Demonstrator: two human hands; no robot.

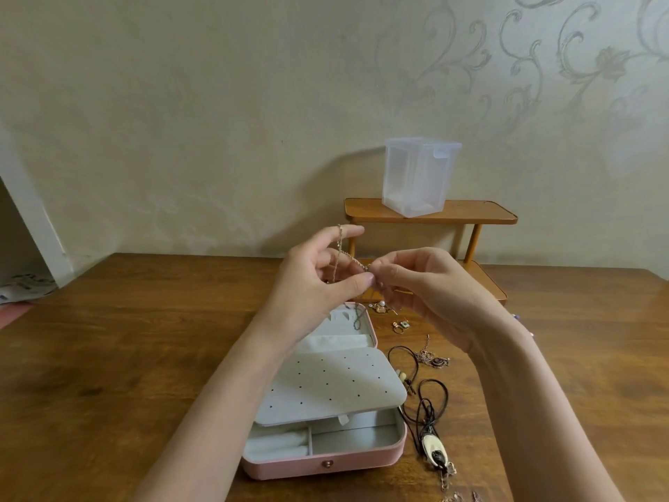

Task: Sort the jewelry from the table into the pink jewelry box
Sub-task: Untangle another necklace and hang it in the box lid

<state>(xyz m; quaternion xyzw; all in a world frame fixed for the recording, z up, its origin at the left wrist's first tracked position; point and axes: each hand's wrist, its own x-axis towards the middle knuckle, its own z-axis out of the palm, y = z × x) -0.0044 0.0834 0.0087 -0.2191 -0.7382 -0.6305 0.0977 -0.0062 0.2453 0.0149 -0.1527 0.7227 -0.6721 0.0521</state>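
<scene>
The pink jewelry box lies open on the wooden table, its white perforated earring panel folded over the tray. Above the box, both my hands hold a thin gold chain. My left hand has the chain looped over its index finger and pinched against the thumb. My right hand pinches the chain's other end. To the right of the box lie a black cord necklace with a white oval pendant, a rose-gold pendant necklace, a ring and a pearl piece.
A small two-tier wooden shelf stands at the back against the wall, with a translucent plastic container on its top tier. More chain pieces lie near the table's front edge at the right.
</scene>
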